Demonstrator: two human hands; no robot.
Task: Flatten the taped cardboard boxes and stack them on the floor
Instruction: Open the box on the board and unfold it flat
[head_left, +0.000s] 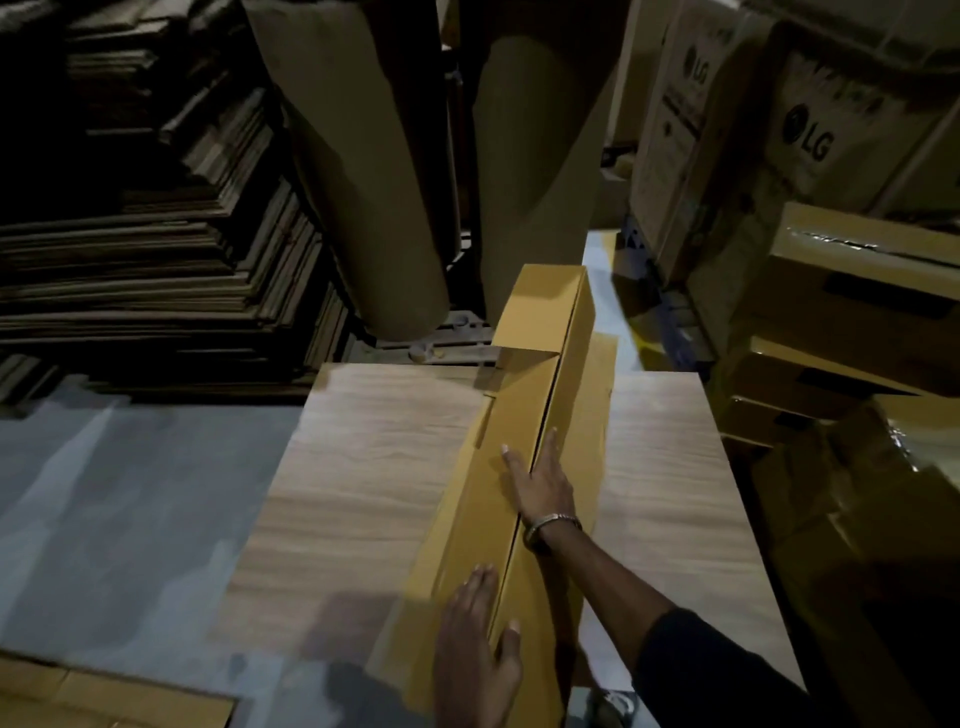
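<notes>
A long yellow cardboard box (540, 364) lies lengthwise on a light wood-grain table (374, 467), running away from me. My right hand (543, 480) lies flat on the box's top along its centre seam, fingers spread and pointing away; a metal watch sits on that wrist. My left hand (475, 644) presses flat on the near end of the same box, thumb over the seam. Neither hand is wrapped around anything. A flattened yellow box (104, 696) lies on the floor at the bottom left.
Tall stacks of flattened dark cardboard (156, 249) fill the left. Two big brown paper rolls (358, 171) stand behind the table. Printed cartons (810, 135) and taped yellow boxes (852, 291) are piled on the right. Grey floor (104, 493) lies at the left.
</notes>
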